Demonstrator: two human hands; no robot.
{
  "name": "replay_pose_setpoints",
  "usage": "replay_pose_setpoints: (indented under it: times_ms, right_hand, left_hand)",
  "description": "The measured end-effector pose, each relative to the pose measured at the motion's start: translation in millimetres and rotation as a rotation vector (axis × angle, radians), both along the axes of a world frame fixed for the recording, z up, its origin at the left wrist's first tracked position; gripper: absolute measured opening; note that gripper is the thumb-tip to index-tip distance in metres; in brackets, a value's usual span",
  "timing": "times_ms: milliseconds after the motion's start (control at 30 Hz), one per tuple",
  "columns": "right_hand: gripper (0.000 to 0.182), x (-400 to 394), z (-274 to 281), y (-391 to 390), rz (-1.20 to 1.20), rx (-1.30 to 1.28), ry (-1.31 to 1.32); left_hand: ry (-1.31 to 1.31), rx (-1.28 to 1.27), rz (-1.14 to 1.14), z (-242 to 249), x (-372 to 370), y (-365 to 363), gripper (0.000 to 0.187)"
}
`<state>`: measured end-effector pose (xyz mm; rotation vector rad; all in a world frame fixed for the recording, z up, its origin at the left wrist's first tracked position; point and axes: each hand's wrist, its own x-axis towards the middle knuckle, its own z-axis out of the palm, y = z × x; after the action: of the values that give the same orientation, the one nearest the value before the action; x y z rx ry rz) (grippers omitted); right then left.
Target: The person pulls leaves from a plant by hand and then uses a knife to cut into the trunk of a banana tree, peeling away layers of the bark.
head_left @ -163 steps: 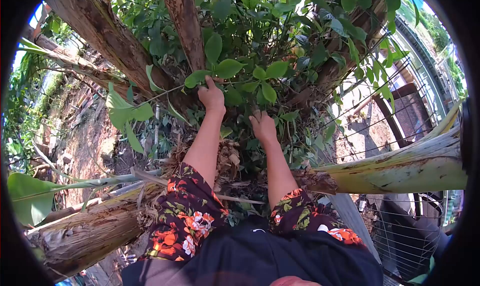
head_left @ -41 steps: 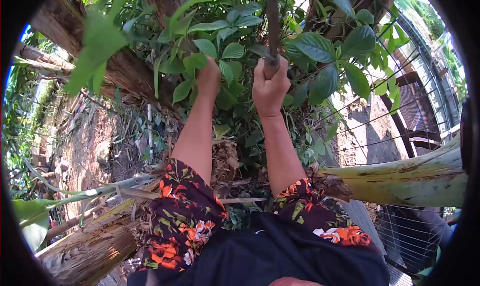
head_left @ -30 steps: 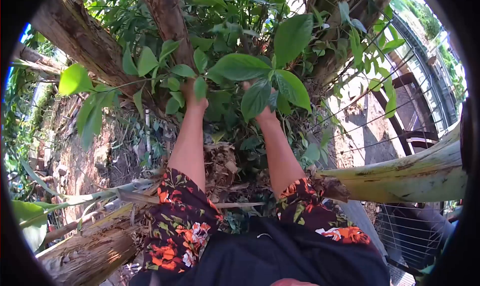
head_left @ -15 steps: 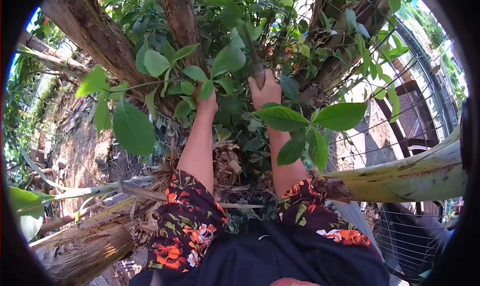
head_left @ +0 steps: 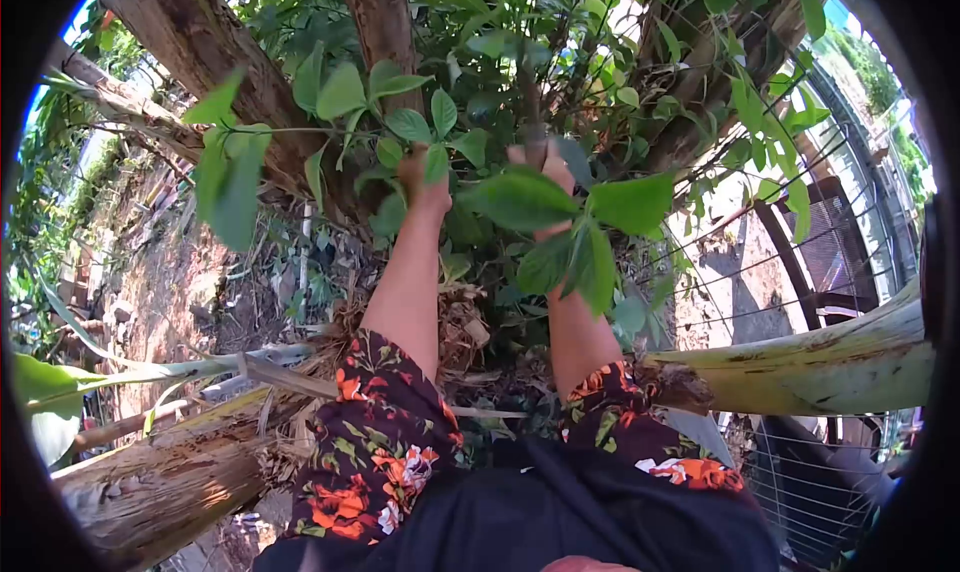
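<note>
My right hand [head_left: 553, 167] is closed round the handle of a long knife [head_left: 529, 87]. Its blade points up and away into the foliage and is smeared by motion. Green leaves [head_left: 520, 200] hang in front of my right wrist. To the left, my left hand [head_left: 428, 184] is curled closed near the foot of a brown trunk [head_left: 382, 17]. A leafy sprig [head_left: 409, 125] partly covers its fingers, so what they grip is hidden.
Thick trunks rise on the left [head_left: 200, 62] and right [head_left: 700, 72]. A cut pale green stem [head_left: 800, 367] lies at right, a brown log [head_left: 190, 472] at lower left. Wire fencing [head_left: 800, 482] runs along the right side, beside a rusty mesh frame [head_left: 830, 232].
My right hand and the knife have moved slightly up and to the right in view. My left hand shifts a little right. The near leaves have swung, and the view has tilted slightly.
</note>
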<state>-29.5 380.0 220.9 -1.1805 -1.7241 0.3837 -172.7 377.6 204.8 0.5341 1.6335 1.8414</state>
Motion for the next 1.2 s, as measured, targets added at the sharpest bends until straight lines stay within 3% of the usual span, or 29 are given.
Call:
replay_pose_setpoints:
  times_ms: [67,167,200,233,267,333,367,467,500,533,567,600,633,667,700,733,767,800,833,867,900,967,1067,1100,1133,1200]
  right_hand:
    - [0.033,-3,37,-12,-0.052,-0.076,0.444]
    - [0.045,-4,-46,-1,-0.046,-0.03,0.299]
    - [0.037,8,-149,9,-0.095,-0.276,-0.191]
    - [0.029,18,-249,19,-0.047,-0.413,-0.735]
    - [0.029,11,-231,32,-0.064,-0.387,-0.725]
    - [0.034,2,-168,41,-0.046,-0.618,-0.457]
    - [0.037,11,-157,5,-0.037,-0.81,-0.313]
    - [0.023,2,-21,11,-0.032,-0.309,0.062]
    - [0.022,3,21,0,-0.013,-0.167,0.215]
    - [0.022,4,31,-5,-0.013,-0.176,0.217]
    - [0.022,2,39,-6,0.035,-0.076,0.38]
    - [0.022,1,41,-6,0.084,0.025,0.54]
    - [0.024,-4,12,-7,0.066,0.085,0.596]
    - [0.029,-3,-38,-5,0.068,-0.108,0.122]
    - [0.034,7,-102,-4,0.062,-0.304,-0.359]
    - [0.047,28,-169,-9,0.317,-0.932,-0.553]
    - [0.056,28,-162,-41,0.455,-0.916,-0.674]
    - [0.071,24,-238,-55,0.385,-0.536,-0.629]
    - [0.05,14,-192,-63,0.26,-0.879,-0.627]
    - [0.05,21,-168,-75,0.257,-0.92,-0.615]
    - [0.043,19,-145,-75,0.136,-0.919,-0.476]
    - [0.031,18,-131,-63,-0.024,-0.77,-0.271]
    - [0.034,28,-112,-57,0.023,-0.599,-0.09]
    - [0.035,30,-105,-58,0.014,-0.59,-0.033]
    - [0.035,33,-101,-62,0.019,-0.589,-0.035]
    - [0.032,41,-94,-68,0.002,-0.582,0.154]
  left_hand:
    - [-0.171,0.208,0.226,11,2,9,0.022]
    - [-0.204,0.126,0.069,15,-8,1,0.026]
    - [-0.217,0.075,0.016,14,-9,-2,0.027]
    - [-0.003,0.026,-0.144,-25,-19,11,0.029]
    - [0.006,0.055,-0.151,-20,-14,11,0.029]
    - [0.053,0.28,0.191,-17,12,-3,0.025]
    - [-0.208,0.274,0.092,-23,0,-10,0.028]
    - [-0.177,-0.003,0.181,-12,-19,-11,0.028]
    - [-0.23,0.052,0.054,-25,-33,-7,0.024]
    - [-0.227,0.043,0.056,-25,-31,-7,0.024]
    - [-0.216,0.077,0.113,-22,-28,-5,0.021]
    - [-0.207,0.111,0.172,-20,-27,-4,0.019]
    - [-0.231,0.1,0.046,-20,-29,-9,0.043]
    - [-0.228,0.104,0.054,-16,-31,-12,0.043]
    - [0.001,-0.022,-0.07,-13,-28,-19,0.04]
    - [0.214,-0.155,-0.204,-17,-19,-28,0.038]
    - [0.227,-0.134,-0.213,-12,-21,-29,0.038]
    - [0.082,0.037,-0.145,-9,-24,-22,0.033]
    - [-0.085,0.125,-0.095,-26,-20,-43,0.028]
    - [-0.239,0.194,-0.036,-37,-19,-62,0.024]
    - [-0.225,0.183,-0.033,-33,-27,-68,0.024]
    - [0.054,-0.045,0.188,-15,-38,-64,0.019]
    - [-0.172,0.035,0.099,17,-22,-58,0.023]
    - [-0.147,0.222,-0.05,13,-28,-54,0.029]
    - [-0.148,0.223,-0.045,7,-30,-55,0.029]
    - [-0.215,0.239,-0.049,59,-5,-71,0.032]
